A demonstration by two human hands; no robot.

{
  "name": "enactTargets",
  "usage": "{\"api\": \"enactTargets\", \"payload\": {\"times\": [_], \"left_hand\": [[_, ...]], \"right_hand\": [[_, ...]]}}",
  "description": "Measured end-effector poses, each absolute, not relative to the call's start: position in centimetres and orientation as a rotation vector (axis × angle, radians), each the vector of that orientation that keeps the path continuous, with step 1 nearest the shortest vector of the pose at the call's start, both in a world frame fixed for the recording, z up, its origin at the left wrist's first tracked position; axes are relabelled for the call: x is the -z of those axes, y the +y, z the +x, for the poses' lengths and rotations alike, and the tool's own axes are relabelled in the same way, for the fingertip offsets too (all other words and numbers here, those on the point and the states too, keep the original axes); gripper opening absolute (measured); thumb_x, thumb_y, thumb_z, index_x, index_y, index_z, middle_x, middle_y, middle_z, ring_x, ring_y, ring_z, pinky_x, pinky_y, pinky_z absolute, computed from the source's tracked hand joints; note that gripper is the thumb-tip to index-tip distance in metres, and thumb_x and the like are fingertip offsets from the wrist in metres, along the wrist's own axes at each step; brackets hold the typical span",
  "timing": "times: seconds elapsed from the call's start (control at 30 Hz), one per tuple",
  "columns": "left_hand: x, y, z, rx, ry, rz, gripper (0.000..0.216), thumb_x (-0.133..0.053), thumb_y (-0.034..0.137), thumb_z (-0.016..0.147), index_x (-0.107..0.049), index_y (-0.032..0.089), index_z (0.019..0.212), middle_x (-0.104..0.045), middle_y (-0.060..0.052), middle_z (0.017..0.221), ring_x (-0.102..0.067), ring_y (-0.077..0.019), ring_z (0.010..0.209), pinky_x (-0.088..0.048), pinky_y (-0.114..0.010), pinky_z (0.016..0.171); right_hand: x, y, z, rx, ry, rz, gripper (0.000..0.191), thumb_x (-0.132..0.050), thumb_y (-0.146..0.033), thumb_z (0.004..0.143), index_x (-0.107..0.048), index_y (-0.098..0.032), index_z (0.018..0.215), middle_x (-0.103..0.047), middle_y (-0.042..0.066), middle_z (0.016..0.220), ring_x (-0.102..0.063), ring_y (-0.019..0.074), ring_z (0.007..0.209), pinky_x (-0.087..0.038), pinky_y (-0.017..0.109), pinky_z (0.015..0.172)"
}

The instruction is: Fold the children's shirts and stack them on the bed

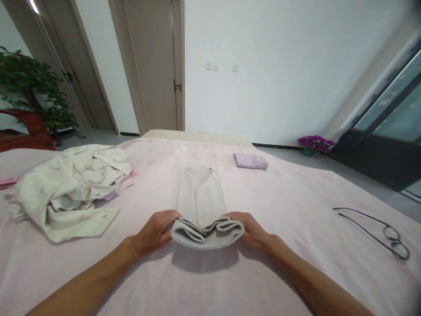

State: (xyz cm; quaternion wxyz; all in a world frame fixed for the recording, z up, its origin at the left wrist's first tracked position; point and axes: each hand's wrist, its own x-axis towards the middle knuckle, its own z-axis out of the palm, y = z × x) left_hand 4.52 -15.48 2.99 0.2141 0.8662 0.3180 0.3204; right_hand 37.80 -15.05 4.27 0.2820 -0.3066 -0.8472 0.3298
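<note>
Head view: two bare hands, one cloth between them. Left hand (161,230) pinches the left side of the grey folded cloth (200,193), right hand (251,230) pinches the right side; most fingertips hidden by fabric. Cloth sits mid-surface, near end raised with a shadow under it, side folds curled inward, far part lying toward the far edge of the pink-covered surface (148,281). Near edge of surface out of frame.

Outward: one lilac folded cloth (250,161), near the far edge, right of centre. One off-white heap (75,188) toward the left edge; pink and lilac bits poke out, number of pieces under it can't be made out. One pink scrap (7,183) at the left, cut off by frame. One pair of glasses (378,235) near the right edge, temples spread.

Beyond: three wall plates (215,68), one purple-flowered plant (315,145), one green leafy plant (31,83), cut off left; one red wooden piece (28,131), also cut, type unclear.
</note>
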Motion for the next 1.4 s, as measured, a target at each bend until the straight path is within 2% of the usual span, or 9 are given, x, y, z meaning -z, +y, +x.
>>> {"api": "enactTargets", "payload": {"times": [0.17, 0.27, 0.47, 0.7, 0.9, 1.1, 1.2, 1.3, 1.4], "left_hand": [[-2.4, -13.5, 6.3, -0.995, 1.385, 1.865, 0.029, -0.043, 0.04, 0.092, -0.059, 0.018, 0.081, -0.057, 0.0, 0.069, -0.054, -0.015, 0.066, -0.041, -0.023, 0.06], [-2.1, -11.7, 6.7, -0.969, 1.511, 1.718, 0.03, -0.047, 0.042, 0.087, -0.051, 0.019, 0.068, -0.048, 0.003, 0.061, -0.047, -0.0128, 0.058, -0.034, -0.022, 0.052], [-1.9, -9.9, 6.3, -0.826, 1.536, 1.522, 0.03, -0.051, 0.047, 0.079, -0.054, 0.018, 0.071, -0.052, 0.002, 0.061, -0.05, -0.0142, 0.055, -0.032, -0.023, 0.048], [-2.5, -8.4, 6.7, -0.726, 1.732, 1.816, 0.04, -0.045, 0.053, 0.085, -0.052, 0.02, 0.064, -0.056, -0.002, 0.063, -0.053, -0.0174, 0.062, -0.031, -0.026, 0.056], [-3.2, -8.5, 7.1, -0.535, 1.996, 1.987, 0.038, -0.04, 0.047, 0.089, -0.056, 0.021, 0.065, -0.063, -0.003, 0.067, -0.056, -0.0177, 0.063, -0.026, -0.027, 0.056], [-3.3, -8.8, 7.1, -0.431, 2.128, 2.038, 0.036, -0.042, 0.049, 0.09, -0.06, 0.024, 0.073, -0.066, -0.001, 0.07, -0.061, -0.0201, 0.067, -0.03, -0.027, 0.055], [-2.8, -8.8, 6.6, -0.608, 2.087, 2.089, 0.022, -0.053, 0.042, 0.087, -0.064, 0.024, 0.094, -0.07, -0.002, 0.089, -0.065, -0.0201, 0.079, -0.042, -0.028, 0.064], [-2.2, -8.5, 5.9, -0.94, 1.866, 2.352, 0.037, -0.056, 0.028, 0.087, -0.057, 0.023, 0.124, -0.062, -0.007, 0.125, -0.059, -0.0223, 0.111, -0.046, -0.035, 0.093], [-1.4, -8.1, 5.1, -0.93, 1.448, 2.61, 0.032, -0.045, 0.019, 0.093, -0.063, 0.024, 0.12, -0.061, -0.006, 0.131, -0.052, -0.0208, 0.124, -0.04, -0.039, 0.108]], "right_hand": [[-3.8, -12.3, 36.0, -1.267, -1.736, -1.063, 0.05, -0.053, -0.059, 0.088, -0.069, -0.014, 0.104, -0.072, 0.007, 0.089, -0.064, 0.0247, 0.086, -0.052, 0.037, 0.079], [-3.1, -10.2, 35.5, -1.332, -1.585, -1.182, 0.047, -0.061, -0.056, 0.081, -0.069, -0.013, 0.096, -0.071, 0.007, 0.083, -0.064, 0.0242, 0.082, -0.05, 0.035, 0.075], [-2.4, -8.3, 35.4, -1.16, -1.547, -1.35, 0.036, -0.062, -0.039, 0.077, -0.07, -0.014, 0.101, -0.072, 0.007, 0.086, -0.065, 0.0242, 0.085, -0.049, 0.033, 0.076], [-1.5, -6.6, 36.0, -0.757, -1.6, -1.536, 0.047, -0.053, -0.046, 0.087, -0.062, -0.019, 0.123, -0.068, 0.011, 0.117, -0.062, 0.025, 0.106, -0.045, 0.036, 0.09], [-2.1, -6.9, 35.4, -0.468, -1.788, -1.788, 0.039, -0.053, -0.034, 0.085, -0.063, -0.023, 0.122, -0.067, 0.0, 0.075, -0.062, 0.0189, 0.073, -0.041, 0.028, 0.068], [-2.3, -7.3, 35.2, -0.419, -1.814, -1.762, 0.036, -0.054, -0.032, 0.085, -0.062, -0.024, 0.12, -0.063, -0.004, 0.07, -0.058, 0.015, 0.067, -0.037, 0.025, 0.062], [-2.1, -7.3, 35.5, -0.354, -1.833, -1.795, 0.039, -0.057, -0.033, 0.084, -0.059, -0.026, 0.123, -0.065, -0.003, 0.079, -0.06, 0.0155, 0.072, -0.038, 0.026, 0.063], [-1.7, -7.4, 35.9, -0.271, -1.864, -1.667, 0.041, -0.059, -0.031, 0.084, -0.058, -0.026, 0.124, -0.065, 0.001, 0.098, -0.06, 0.0158, 0.078, -0.044, 0.028, 0.069], [-1.6, -7.4, 36.4, -0.209, -1.988, -1.402, 0.033, -0.056, -0.025, 0.086, -0.063, -0.026, 0.118, -0.062, 0.005, 0.113, -0.061, 0.0187, 0.093, -0.048, 0.033, 0.084]]}}
